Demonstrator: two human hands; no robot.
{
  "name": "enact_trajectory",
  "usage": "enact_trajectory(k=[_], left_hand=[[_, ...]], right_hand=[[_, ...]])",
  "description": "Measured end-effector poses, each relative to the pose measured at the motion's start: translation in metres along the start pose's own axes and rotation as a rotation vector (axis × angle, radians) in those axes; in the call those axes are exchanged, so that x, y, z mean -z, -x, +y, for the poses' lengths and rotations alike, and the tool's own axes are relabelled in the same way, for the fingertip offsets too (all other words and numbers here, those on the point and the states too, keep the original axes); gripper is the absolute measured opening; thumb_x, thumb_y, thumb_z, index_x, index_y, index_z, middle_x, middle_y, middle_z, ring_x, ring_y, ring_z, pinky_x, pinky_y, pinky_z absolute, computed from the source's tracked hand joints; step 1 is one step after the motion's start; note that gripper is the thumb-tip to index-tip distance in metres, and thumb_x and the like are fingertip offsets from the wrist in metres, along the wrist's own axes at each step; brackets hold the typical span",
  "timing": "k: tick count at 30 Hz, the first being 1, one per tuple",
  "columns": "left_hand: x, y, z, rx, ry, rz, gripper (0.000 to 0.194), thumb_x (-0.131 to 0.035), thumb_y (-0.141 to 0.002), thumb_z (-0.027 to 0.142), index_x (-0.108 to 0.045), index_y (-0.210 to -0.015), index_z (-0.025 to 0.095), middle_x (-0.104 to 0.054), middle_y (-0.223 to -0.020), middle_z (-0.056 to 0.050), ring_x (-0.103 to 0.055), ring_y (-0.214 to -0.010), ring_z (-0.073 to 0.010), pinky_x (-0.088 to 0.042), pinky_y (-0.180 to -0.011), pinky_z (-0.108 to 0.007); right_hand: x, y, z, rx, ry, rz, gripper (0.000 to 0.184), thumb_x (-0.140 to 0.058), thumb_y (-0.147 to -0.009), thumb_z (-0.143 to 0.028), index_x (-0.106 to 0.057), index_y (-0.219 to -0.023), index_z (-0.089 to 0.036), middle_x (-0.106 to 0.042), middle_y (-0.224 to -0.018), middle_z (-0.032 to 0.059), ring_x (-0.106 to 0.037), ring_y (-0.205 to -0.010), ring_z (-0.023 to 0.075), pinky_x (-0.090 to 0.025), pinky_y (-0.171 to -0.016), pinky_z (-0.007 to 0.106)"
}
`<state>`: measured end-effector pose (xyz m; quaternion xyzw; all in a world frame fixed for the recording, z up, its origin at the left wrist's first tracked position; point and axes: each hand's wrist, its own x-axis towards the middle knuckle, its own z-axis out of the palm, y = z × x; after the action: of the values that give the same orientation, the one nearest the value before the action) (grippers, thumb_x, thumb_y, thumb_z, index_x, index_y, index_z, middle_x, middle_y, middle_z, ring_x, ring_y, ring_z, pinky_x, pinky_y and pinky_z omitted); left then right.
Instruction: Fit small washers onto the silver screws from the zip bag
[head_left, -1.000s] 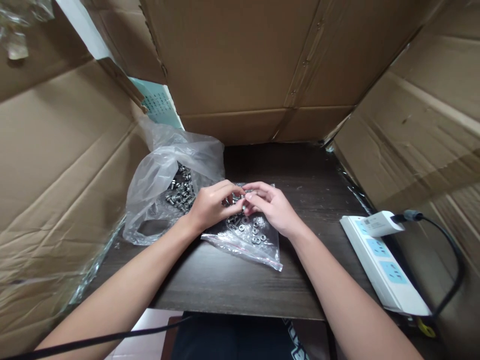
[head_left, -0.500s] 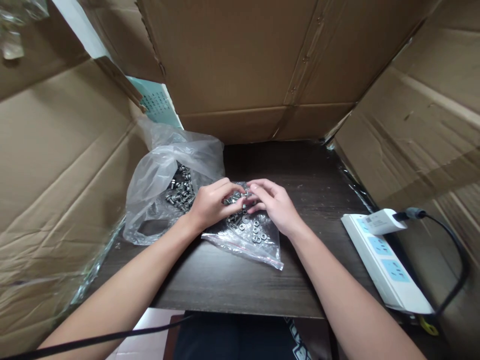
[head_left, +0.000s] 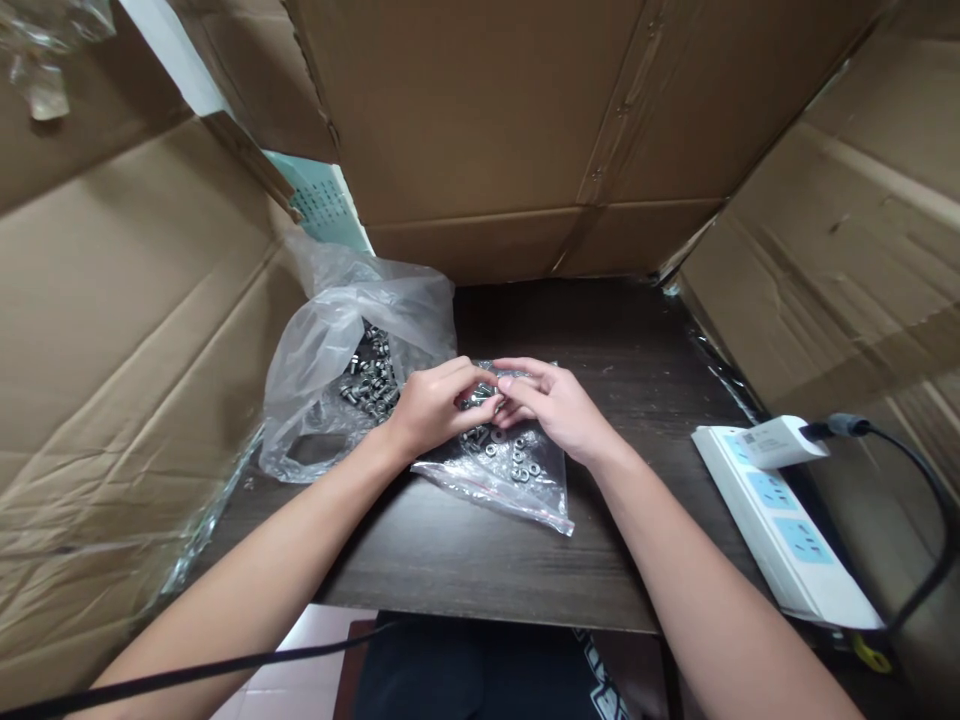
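My left hand (head_left: 439, 405) and my right hand (head_left: 559, 405) meet fingertip to fingertip over a clear zip bag (head_left: 480, 490). Thumb and fingers are pinched together on both hands, and whatever small part sits between them is hidden. Several metal nuts (head_left: 519, 455) and washers show on the zip bag, with small bolts (head_left: 474, 437) partly covered by my fingers. Left of my left hand, a larger translucent plastic bag (head_left: 300, 350) lies open with a heap of bolts (head_left: 371, 385) in it.
Cardboard walls (head_left: 480, 120) enclose the dark wooden table (head_left: 450, 570) at the back and both sides. A white power strip (head_left: 795, 540) with a plugged-in adapter (head_left: 784, 443) lies at the right. A black cable (head_left: 247, 665) crosses low over my left forearm.
My fingertips have come together, closing the small gap between the hands. The view has shifted slightly, while the bags and metal parts stay in place.
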<state>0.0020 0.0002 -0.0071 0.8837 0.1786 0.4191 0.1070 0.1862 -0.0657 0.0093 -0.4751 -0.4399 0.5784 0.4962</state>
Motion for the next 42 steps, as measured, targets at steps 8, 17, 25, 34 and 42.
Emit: enact_trajectory(k=[8,17,25,34,42], left_hand=[[0.0000,-0.0001,-0.0004,0.028,0.018,0.003,0.009,-0.069,-0.090,0.024,-0.070,-0.096,0.016,-0.047,-0.064,0.005,-0.046,-0.058,-0.0088,-0.037,-0.058,-0.021],[-0.0021,-0.0006,0.0008,0.081,-0.046,0.000,0.012,-0.069,-0.087,0.023,-0.070,-0.097,0.016,-0.050,-0.068,0.003,-0.049,-0.062,-0.0102,-0.038,-0.060,-0.022],[-0.0021,0.0002,-0.0005,0.015,-0.043,0.028,0.008,-0.068,-0.087,0.022,-0.069,-0.092,0.016,-0.048,-0.066,0.004,-0.046,-0.059,-0.0095,-0.038,-0.058,-0.022],[0.0001,-0.0007,0.0001,0.033,-0.043,0.015,0.012,-0.066,-0.090,0.023,-0.070,-0.098,0.015,-0.051,-0.067,0.003,-0.049,-0.060,-0.0098,-0.040,-0.059,-0.022],[0.0003,-0.0036,0.0030,0.011,-0.067,0.052,0.009,-0.068,-0.088,0.022,-0.070,-0.093,0.014,-0.050,-0.066,0.003,-0.049,-0.059,-0.0094,-0.039,-0.058,-0.022]], right_hand=[[-0.0003,-0.0004,0.0003,0.068,-0.019,0.010,0.037,-0.081,-0.075,-0.032,-0.067,-0.107,-0.018,-0.073,-0.090,0.0038,-0.071,-0.078,0.0164,-0.060,-0.077,0.034],[-0.0023,-0.0023,0.0042,0.211,0.057,0.121,0.069,-0.084,-0.066,-0.023,-0.051,-0.127,-0.023,-0.072,-0.095,0.0012,-0.071,-0.088,0.0176,-0.057,-0.089,0.035],[-0.0026,-0.0008,0.0011,0.008,-0.022,0.115,0.038,-0.067,-0.089,-0.047,-0.057,-0.115,-0.022,-0.069,-0.082,0.0009,-0.069,-0.066,0.0165,-0.060,-0.059,0.032],[0.0016,-0.0009,0.0021,0.056,-0.117,0.009,0.050,-0.090,-0.066,-0.026,-0.067,-0.110,-0.019,-0.074,-0.097,0.0038,-0.072,-0.084,0.0167,-0.060,-0.085,0.036],[0.0012,-0.0023,-0.0019,0.020,-0.099,0.010,0.055,-0.089,-0.067,-0.025,-0.068,-0.117,-0.019,-0.074,-0.095,0.0030,-0.071,-0.077,0.0148,-0.059,-0.069,0.027]])
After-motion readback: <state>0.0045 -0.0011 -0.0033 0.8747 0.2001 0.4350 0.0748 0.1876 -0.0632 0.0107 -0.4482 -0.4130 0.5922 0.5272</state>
